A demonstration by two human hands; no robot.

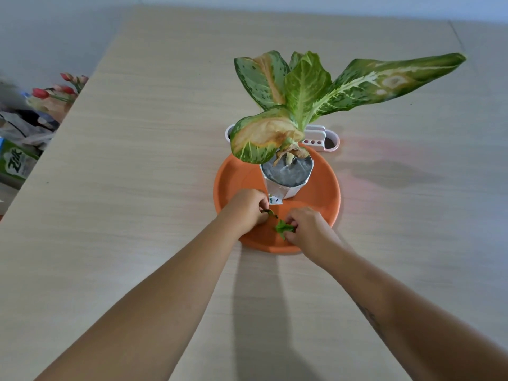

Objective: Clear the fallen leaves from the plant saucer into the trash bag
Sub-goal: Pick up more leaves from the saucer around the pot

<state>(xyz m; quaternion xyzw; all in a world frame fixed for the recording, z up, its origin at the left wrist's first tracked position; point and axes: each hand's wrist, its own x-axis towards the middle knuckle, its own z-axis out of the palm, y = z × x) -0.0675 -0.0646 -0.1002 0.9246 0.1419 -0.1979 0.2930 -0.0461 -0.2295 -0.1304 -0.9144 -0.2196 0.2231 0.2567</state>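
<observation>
An orange round saucer [324, 199] lies on the pale wooden table, with a potted plant [291, 92] in a white carton pot [287, 180] standing in it. Both of my hands rest over the saucer's near part. My left hand [246, 210] pinches a small dark green leaf piece [270, 213] between its fingertips. My right hand [310, 229] has its fingers closed on a crumpled bright green leaf [283, 229] that lies on the saucer. No trash bag is clearly visible.
A white and pink holder [328, 140] stands just behind the saucer. Past the table's left edge are red tulips [55, 90], crumpled plastic bags [24, 127] and a green box [15, 163]. Long plant leaves overhang the table to the right.
</observation>
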